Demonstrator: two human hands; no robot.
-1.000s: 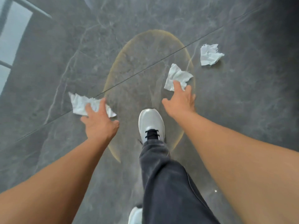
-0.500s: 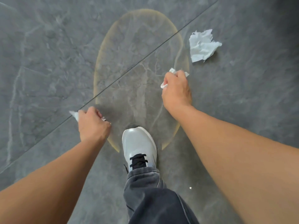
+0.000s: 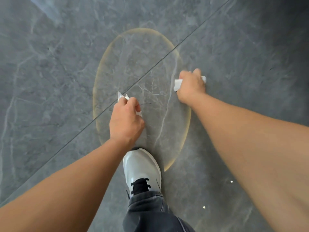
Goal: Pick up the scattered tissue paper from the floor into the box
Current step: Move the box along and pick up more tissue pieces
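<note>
Our left hand (image 3: 126, 122) is fisted tight on a crumpled white tissue (image 3: 122, 97) above the grey floor (image 3: 50, 81); our right hand (image 3: 191, 86) clenches another white wad (image 3: 177, 84), its ends poking out both sides.

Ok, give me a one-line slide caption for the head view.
Left hand and right hand each clutch crumpled tissue above the grey marble floor.

Bare grey floor (image 3: 58, 81) lies open all round; only 1 white shoe (image 3: 142, 166) stands below the hands.
</note>
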